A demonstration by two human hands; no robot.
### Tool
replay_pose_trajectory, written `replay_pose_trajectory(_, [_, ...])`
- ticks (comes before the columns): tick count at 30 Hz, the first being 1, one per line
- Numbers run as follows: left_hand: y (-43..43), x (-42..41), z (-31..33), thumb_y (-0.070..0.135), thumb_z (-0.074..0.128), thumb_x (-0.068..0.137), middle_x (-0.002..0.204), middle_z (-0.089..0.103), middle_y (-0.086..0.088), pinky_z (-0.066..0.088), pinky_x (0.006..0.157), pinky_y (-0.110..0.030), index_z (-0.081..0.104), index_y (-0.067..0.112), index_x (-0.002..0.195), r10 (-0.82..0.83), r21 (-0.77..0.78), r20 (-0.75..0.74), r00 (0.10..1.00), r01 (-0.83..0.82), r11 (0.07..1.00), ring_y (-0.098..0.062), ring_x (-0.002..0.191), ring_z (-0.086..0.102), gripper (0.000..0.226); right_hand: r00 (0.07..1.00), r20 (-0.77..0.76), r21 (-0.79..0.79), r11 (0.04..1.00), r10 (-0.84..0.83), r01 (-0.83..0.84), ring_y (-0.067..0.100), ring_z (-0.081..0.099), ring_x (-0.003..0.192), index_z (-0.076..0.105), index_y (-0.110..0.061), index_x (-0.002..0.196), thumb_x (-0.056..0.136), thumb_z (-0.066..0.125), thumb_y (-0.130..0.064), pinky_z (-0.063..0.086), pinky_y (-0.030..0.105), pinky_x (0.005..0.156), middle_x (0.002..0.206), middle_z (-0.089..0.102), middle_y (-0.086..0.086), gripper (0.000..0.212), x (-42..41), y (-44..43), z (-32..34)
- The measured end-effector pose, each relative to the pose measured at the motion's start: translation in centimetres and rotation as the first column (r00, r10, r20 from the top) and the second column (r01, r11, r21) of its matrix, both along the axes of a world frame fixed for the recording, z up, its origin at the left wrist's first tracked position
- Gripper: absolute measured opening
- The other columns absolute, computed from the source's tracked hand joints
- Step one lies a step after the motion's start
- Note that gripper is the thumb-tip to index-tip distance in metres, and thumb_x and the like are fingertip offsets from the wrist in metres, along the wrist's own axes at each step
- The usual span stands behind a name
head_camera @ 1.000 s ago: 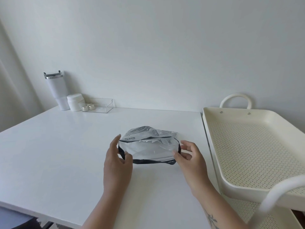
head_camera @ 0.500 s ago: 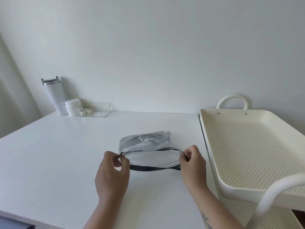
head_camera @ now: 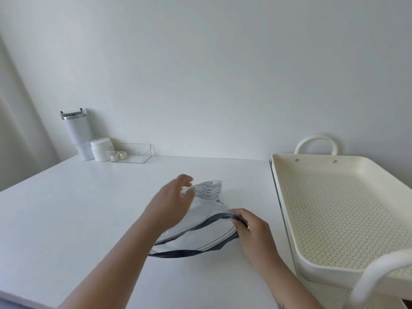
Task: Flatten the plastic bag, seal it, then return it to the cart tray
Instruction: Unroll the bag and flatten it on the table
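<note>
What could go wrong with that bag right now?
Only the right hand pinches the plastic bag at its dark top edge, so it might slip or twist while the left hand reaches over it. The striped end looks puffed up, so trapped air could stop it from sealing flat.

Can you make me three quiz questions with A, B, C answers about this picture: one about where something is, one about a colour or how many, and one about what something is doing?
1. Where is the plastic bag?
A. in the cart tray
B. on the white table
C. on the floor

2. What colour is the tumbler by the wall?
A. white
B. red
C. green

3. What is the right hand doing?
A. resting flat on the table
B. holding the tumbler
C. pinching the bag's dark edge

Answers: 1 B, the bag lies on the table, while the cart tray holds nothing. 2 A, its body is white with a silvery lid. 3 C, its fingers close on the bag's edge while the left hand is over the bag, blurred.
</note>
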State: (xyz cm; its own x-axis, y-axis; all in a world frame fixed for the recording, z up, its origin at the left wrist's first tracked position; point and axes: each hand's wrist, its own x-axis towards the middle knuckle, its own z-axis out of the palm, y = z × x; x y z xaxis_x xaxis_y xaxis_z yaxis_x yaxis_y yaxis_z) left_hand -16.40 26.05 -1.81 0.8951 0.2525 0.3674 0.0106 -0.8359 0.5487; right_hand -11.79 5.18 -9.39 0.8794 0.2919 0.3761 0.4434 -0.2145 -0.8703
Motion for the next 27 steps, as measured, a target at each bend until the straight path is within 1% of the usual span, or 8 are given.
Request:
replay_pose_trajectory(3, [-1.0, 3.3, -1.4, 0.033, 0.039, 0.099, 0.152, 0.038, 0.008, 0.02, 0.114, -0.033, 0.04, 0.03, 0.142, -0.123, 0.201, -0.289, 0.95, 0.185, 0.962, -0.015, 0.139, 0.03, 0.043, 1.0, -0.015, -0.054, 0.998, 0.018, -0.018, -0.003, 0.065, 0.088, 0.073, -0.03, 0.099, 0.091, 0.062, -0.009, 0.049, 0.014, 0.074, 0.09, 0.073, -0.021, 0.025, 0.0, -0.1, -0.2])
replay_pose_trajectory(7, [-0.4, 5.2, -3.3, 0.039, 0.029, 0.098, 0.158, 0.023, 0.009, 0.011, 0.116, -0.039, 0.027, 0.037, 0.147, -0.073, 0.227, -0.525, 0.848, 0.222, 0.948, -0.017, 0.144, 0.017, 0.05, 0.998, -0.017, -0.085, 0.995, -0.054, 0.052, -0.017, 0.058, 0.093, 0.072, -0.025, 0.107, 0.091, 0.063, -0.015, 0.039, -0.001, 0.075, 0.093, 0.067, -0.026, 0.02, 0.1, -0.2, -0.4])
replay_pose_trajectory(10, [-0.3, 5.4, -4.7, 0.053, 0.02, 0.096, 0.16, 0.009, 0.016, 0.0, 0.116, -0.049, 0.014, 0.046, 0.148, 0.035, 0.312, -0.622, 0.782, 0.207, 0.927, -0.019, 0.147, 0.001, 0.052, 0.997, -0.029, -0.089, 0.994, -0.071, 0.068, -0.014, 0.06, 0.093, 0.071, -0.023, 0.11, 0.091, 0.062, -0.013, 0.038, -0.003, 0.075, 0.097, 0.069, -0.023, 0.023, 0.1, -0.3, -0.4])
replay_pose_trajectory(14, [-0.3, 6.0, -5.2, 0.064, 0.014, 0.092, 0.16, 0.002, 0.017, -0.005, 0.115, -0.051, 0.01, 0.047, 0.148, 0.123, 0.38, -0.617, 0.777, 0.157, 0.911, -0.019, 0.147, -0.007, 0.058, 0.992, -0.058, -0.127, 0.987, -0.109, 0.101, -0.004, 0.06, 0.093, 0.066, -0.018, 0.12, 0.093, 0.058, -0.01, 0.037, -0.004, 0.072, 0.111, 0.07, -0.007, 0.03, -0.1, -0.9, -0.4])
replay_pose_trajectory(17, [0.0, 6.3, -5.5, 0.07, 0.012, 0.088, 0.159, 0.0, 0.02, -0.007, 0.116, -0.051, 0.009, 0.049, 0.147, 0.16, 0.407, -0.607, 0.778, 0.131, 0.904, -0.02, 0.146, -0.011, 0.062, 0.989, -0.092, -0.139, 0.985, -0.117, 0.104, -0.013, 0.057, 0.068, 0.065, -0.02, 0.122, 0.093, 0.052, -0.004, 0.04, 0.0, 0.061, 0.105, 0.072, -0.006, 0.036, -0.3, -1.3, -0.5])
replay_pose_trajectory(20, [0.4, 6.6, -5.8, 0.071, 0.011, 0.087, 0.159, -0.001, 0.02, -0.008, 0.115, -0.051, 0.007, 0.052, 0.146, 0.167, 0.414, -0.598, 0.784, 0.125, 0.902, -0.019, 0.146, -0.012, 0.062, 0.989, -0.104, -0.159, 0.983, -0.103, 0.086, -0.01, 0.055, 0.058, 0.066, -0.022, 0.121, 0.089, 0.046, 0.0, 0.039, 0.005, 0.053, 0.101, 0.073, -0.006, 0.043, -0.4, -1.3, -0.5])
replay_pose_trajectory(22, [0.7, 6.8, -5.6, 0.069, 0.014, 0.089, 0.16, -0.001, 0.018, -0.006, 0.116, -0.051, 0.008, 0.051, 0.146, 0.143, 0.399, -0.585, 0.799, 0.129, 0.908, -0.02, 0.146, -0.01, 0.06, 0.989, -0.119, -0.153, 0.986, -0.084, 0.065, -0.009, 0.055, 0.059, 0.066, -0.023, 0.12, 0.09, 0.047, 0.0, 0.039, 0.006, 0.055, 0.1, 0.072, -0.008, 0.043, -0.4, -1.2, -0.4])
replay_pose_trajectory(27, [1.7, 5.2, -5.3, 0.062, 0.024, 0.093, 0.16, 0.003, 0.016, -0.002, 0.115, -0.053, 0.012, 0.049, 0.146, 0.084, 0.441, -0.461, 0.883, 0.145, 0.886, -0.019, 0.147, -0.001, 0.057, 0.985, -0.171, -0.117, 0.993, -0.026, 0.006, 0.0, 0.063, 0.084, 0.06, -0.03, 0.121, 0.093, 0.05, -0.005, 0.044, 0.012, 0.069, 0.107, 0.071, -0.012, 0.039, -0.4, -1.2, -0.2])
